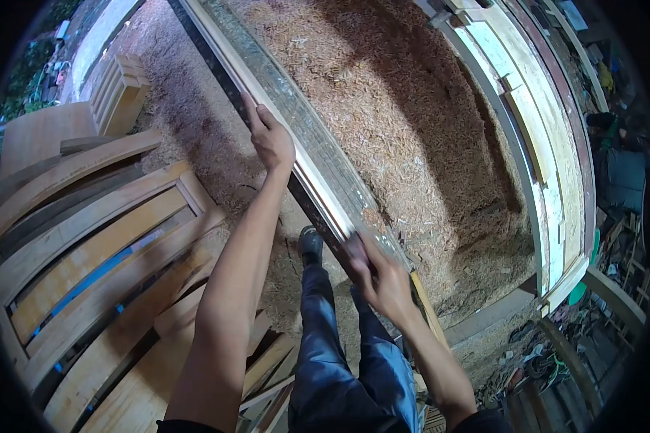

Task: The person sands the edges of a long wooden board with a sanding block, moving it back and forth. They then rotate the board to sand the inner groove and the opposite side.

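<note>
A long, narrow wooden strip with grooves along its length lies on a worn, paint-spotted plank. Around the strip's near edge, my left hand is closed, thumb on top and fingers pointing up along it. Lower down, at the strip's near end, my right hand is closed and pressed against the wood. A small, blurred pale-pinkish patch shows at its fingertips; I cannot make out what it is.
Wood shavings cover the ground beyond the plank. Stacked wooden frames and boards fill the left side. At right stands a long bench with wooden pieces on it. My boot is below the strip.
</note>
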